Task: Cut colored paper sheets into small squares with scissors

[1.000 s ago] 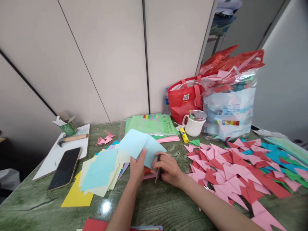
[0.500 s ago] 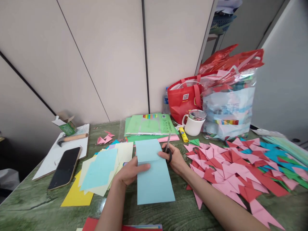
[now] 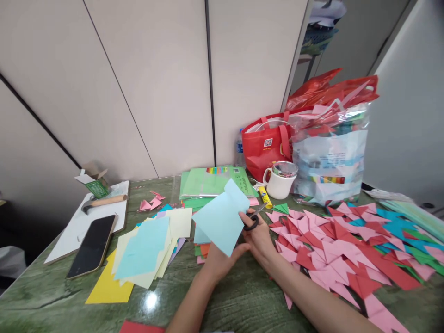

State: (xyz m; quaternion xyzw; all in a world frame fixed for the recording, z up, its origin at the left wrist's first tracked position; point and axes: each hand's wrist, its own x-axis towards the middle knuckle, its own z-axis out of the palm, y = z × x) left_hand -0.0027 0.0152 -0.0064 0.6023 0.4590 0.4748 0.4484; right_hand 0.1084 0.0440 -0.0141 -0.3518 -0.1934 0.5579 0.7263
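Note:
A light blue sheet of paper (image 3: 220, 217) is held tilted above the table, with a folded flap at its upper right. My right hand (image 3: 260, 238) pinches the sheet's right edge between thumb and finger and also keeps black-handled scissors (image 3: 252, 222) in its grip, blades pointing away to the right. Against the sheet's lower corner is my left hand (image 3: 222, 263), its thumb stretched toward my right hand and its fingers hidden behind the paper. Below the sheet, partly covered, lie light blue paper (image 3: 201, 236) and small orange, green and pink pieces (image 3: 204, 251).
Coloured sheets (image 3: 144, 249) are piled on the left near a phone (image 3: 92, 245) and a hammer (image 3: 107, 200). Folded pink and red paper pieces (image 3: 329, 249) spread over the right. Behind stand a white mug (image 3: 279, 182), glue stick (image 3: 265, 197), red bag (image 3: 262, 148) and plastic bag (image 3: 331, 157).
The light blue sheet has turned from lying straight to a slant and lifted. My left hand has shifted right, under it. The scissors have swung from upright to pointing right.

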